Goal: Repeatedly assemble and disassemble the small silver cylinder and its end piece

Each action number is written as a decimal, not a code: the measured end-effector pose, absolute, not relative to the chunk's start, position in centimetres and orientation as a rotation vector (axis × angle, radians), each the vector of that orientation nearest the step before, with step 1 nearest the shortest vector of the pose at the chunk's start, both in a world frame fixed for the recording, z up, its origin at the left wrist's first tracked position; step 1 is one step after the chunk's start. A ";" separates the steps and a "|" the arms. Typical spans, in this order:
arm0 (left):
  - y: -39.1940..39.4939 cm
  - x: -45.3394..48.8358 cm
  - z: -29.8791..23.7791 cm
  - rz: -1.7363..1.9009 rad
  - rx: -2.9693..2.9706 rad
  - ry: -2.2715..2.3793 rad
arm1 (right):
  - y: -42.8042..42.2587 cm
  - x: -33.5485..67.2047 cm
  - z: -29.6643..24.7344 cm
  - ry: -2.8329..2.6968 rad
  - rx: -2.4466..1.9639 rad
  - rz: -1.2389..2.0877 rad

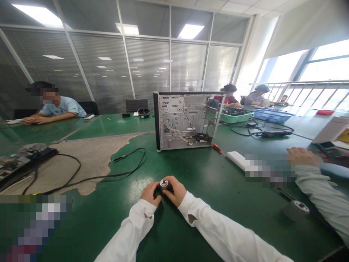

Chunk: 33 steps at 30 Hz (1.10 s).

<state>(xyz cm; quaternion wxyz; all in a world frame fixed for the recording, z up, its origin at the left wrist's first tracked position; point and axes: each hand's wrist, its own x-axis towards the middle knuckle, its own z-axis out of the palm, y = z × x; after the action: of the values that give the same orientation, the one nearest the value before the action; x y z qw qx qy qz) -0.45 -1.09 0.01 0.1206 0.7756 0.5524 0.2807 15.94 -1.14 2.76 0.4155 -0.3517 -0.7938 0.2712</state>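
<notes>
A small silver cylindrical motor [164, 185] with a dark shaft on top is held upright just above or on the green table, between my two hands. My right hand [176, 191] curls its fingers and thumb around the motor's right side. On the other side, my left hand [149, 193] has its fingers curved against the motor, thumb bent below them. The motor's lower part is partly hidden by my fingers. Beyond my hands stands an opened computer case [188, 122], its side panel off, with loose cables and a black fan [202, 137] inside.
A screwdriver [217, 148] lies right of the case, near a white strip [236, 160]. A black cable [103, 177] crosses the left side. Another metal cylinder [297, 211] is at the right, near a co-worker's sleeve [317, 194]. Green [236, 117] and blue [272, 115] baskets stand behind.
</notes>
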 end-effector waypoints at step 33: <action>-1.8 0.1 0.6 1.042 1.911 1.494 | 0.7 15.5 0.5 -1.115 -0.614 1.635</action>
<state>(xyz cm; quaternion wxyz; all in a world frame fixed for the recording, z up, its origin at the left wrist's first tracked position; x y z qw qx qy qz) 0.13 -1.79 0.55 0.2485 0.7011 0.5482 0.3823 15.54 0.66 0.48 0.5096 -0.2550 -0.4631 0.6789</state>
